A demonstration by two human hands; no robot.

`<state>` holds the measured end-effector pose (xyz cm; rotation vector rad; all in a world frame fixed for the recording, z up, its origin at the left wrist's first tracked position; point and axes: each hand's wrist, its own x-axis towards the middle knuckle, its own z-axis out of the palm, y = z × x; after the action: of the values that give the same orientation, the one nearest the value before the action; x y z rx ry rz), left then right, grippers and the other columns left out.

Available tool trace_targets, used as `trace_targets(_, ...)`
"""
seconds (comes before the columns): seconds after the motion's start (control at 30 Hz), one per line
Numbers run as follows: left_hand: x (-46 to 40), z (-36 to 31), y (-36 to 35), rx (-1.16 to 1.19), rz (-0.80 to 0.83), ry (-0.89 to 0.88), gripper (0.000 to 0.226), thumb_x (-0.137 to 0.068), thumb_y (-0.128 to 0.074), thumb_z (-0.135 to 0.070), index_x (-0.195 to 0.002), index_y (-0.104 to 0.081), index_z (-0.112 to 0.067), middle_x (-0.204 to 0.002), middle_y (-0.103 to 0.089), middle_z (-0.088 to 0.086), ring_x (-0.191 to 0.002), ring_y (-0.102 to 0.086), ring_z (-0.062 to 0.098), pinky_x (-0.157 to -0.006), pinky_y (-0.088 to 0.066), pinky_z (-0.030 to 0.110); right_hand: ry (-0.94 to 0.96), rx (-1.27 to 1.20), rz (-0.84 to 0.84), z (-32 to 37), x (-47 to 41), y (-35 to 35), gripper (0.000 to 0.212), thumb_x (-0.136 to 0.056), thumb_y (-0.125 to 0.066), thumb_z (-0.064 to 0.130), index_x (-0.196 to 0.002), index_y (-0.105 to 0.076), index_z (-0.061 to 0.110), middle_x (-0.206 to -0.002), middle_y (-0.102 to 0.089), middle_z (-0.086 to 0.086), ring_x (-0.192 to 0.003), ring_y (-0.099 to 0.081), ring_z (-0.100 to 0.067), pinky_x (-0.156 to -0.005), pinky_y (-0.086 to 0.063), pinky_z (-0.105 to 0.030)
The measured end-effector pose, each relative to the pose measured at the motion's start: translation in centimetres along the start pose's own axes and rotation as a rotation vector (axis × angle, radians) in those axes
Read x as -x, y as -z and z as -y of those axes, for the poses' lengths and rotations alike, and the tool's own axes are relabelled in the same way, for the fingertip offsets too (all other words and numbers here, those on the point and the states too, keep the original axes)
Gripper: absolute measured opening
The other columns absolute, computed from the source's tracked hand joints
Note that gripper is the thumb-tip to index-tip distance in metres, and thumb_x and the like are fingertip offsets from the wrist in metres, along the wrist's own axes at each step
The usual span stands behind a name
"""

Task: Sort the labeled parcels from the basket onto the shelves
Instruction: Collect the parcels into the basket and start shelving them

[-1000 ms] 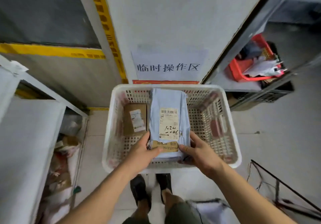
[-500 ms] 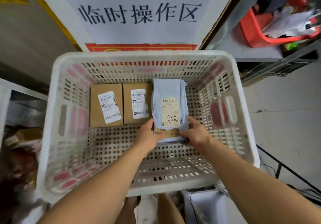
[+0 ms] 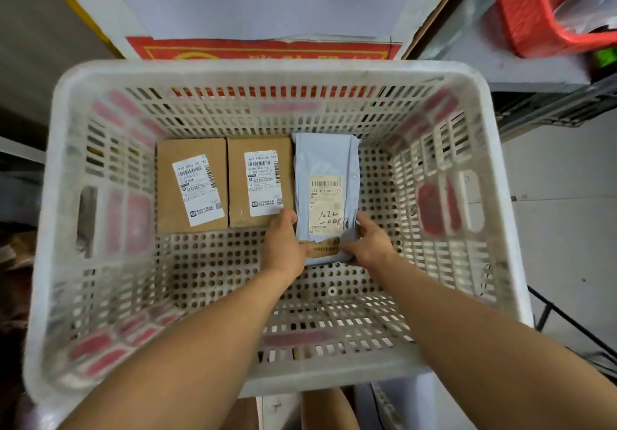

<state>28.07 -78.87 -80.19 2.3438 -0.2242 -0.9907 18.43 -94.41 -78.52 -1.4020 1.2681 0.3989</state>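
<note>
I had my left hand (image 3: 283, 246) and right hand (image 3: 370, 244) gripping the near end of the grey poly mailer (image 3: 325, 176), lying in the white basket (image 3: 267, 71) beside two cardboard boxes (image 3: 224, 184), and it looked light, floppy and slick, so holding both side edges seemed smartest.

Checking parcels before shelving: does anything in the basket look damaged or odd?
Nothing looks damaged. The two cardboard boxes lie flat side by side. The grey bag, held by the left hand and right hand, has a yellowed label with handwritten numbers, unlike the boxes' white ones.
</note>
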Motion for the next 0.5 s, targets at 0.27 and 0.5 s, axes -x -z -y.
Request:
trace_targets(0.27, 4.3, -2.4, 8.2, 0.114, 0.060, -0.055, 0.034, -0.104, -0.066, -0.028, -0.136, -0.058, -0.020, -0.125, -0.064, -0.006, -0.105, -0.060, 0.012, -0.079, -0.046, 0.019, 0.272, 0.263, 0.096, 5.3, 8.3, 1.4, 0.070, -0.100, -0.071, 0.013, -0.160, -0.042, 0.033, -0.156, -0.053, 0.004, -0.124, -0.062, -0.011, -0.073, -0.056, -0.018)
trace_targets(0.5, 15.1, -5.3, 22.6, 0.166, -0.137, -0.107, 0.029, -0.104, -0.065, -0.032, -0.132, -0.065, -0.021, -0.128, -0.069, -0.004, -0.109, -0.066, 0.012, -0.090, -0.053, 0.028, 0.594, 0.500, 0.164, 15.5, 20.4, -0.6, 0.045, -0.105, -0.065, 0.029, -0.149, -0.055, 0.032, -0.139, -0.063, 0.011, -0.134, -0.056, -0.009, -0.100, -0.055, -0.032)
